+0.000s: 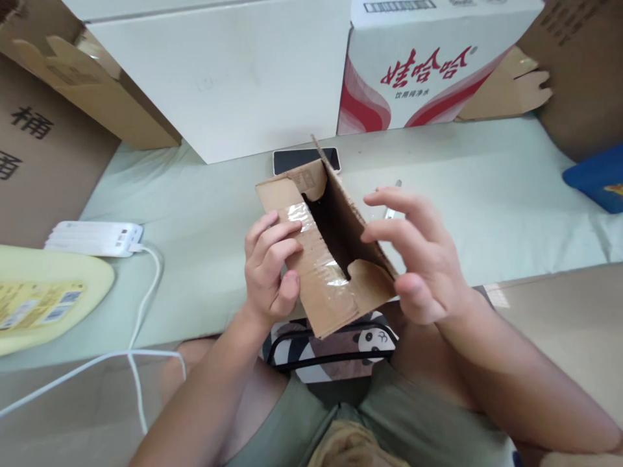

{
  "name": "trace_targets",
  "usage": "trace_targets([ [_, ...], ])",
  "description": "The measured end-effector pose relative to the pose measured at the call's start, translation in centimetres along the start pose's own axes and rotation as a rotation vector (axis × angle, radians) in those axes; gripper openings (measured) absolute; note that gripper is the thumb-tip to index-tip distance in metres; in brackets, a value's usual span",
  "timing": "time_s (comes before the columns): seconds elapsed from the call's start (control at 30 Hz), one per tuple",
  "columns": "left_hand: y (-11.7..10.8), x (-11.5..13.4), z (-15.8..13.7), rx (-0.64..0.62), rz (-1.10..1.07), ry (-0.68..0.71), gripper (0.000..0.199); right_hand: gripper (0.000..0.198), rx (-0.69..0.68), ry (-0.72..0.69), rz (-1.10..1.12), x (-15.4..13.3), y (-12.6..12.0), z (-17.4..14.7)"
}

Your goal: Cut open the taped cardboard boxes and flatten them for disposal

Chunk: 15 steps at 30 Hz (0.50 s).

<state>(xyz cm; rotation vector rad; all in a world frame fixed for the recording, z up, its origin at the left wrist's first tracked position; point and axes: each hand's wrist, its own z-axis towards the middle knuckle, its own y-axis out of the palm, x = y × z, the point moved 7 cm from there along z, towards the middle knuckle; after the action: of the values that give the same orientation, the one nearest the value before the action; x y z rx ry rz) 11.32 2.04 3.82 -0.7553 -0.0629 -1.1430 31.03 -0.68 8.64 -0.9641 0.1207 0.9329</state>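
A person's two bare hands handle a small brown cardboard box (316,272) above the near edge of a surface (214,214) covered in pale green cloth. The left hand (272,259) is clamped on the taped side of the box, its fingers bent and close together over the brown board and clear tape. The right hand (413,253) has its fingers spread apart, the thumb at the near corner and the fingertips by the raised flap. The box is tilted, its top open and its inside dark. Just beyond it lies a phone (296,159), screen up and partly covered from view by the flap. A slim object (390,212) shows behind the right hand, mostly hidden. At left, a white power bank (92,239) with a cable (142,311) plugged in lies near a pale yellow bottle (92,272). A plain white box (219,78) and a red-and-white carton (413,71) stand side by side at the back.
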Motion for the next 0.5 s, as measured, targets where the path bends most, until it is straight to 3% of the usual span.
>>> trace_targets([
  [0.13, 0.3, 0.9, 0.5, -0.128, -0.047, -0.041, 0.046, 0.05, 0.179, 0.118, 0.221, 1.6, -0.5, -0.9],
  [0.23, 0.8, 2.1, 0.8, -0.204, -0.034, -0.038, 0.049, 0.05, 0.163, 0.139, 0.319, 1.8, 0.5, -1.2],
  [0.5, 0.9, 2.2, 0.6, -0.207, 0.012, -0.086, 0.043, 0.048, 0.196, 0.186, 0.404, 2.1, 1.4, -1.7],
])
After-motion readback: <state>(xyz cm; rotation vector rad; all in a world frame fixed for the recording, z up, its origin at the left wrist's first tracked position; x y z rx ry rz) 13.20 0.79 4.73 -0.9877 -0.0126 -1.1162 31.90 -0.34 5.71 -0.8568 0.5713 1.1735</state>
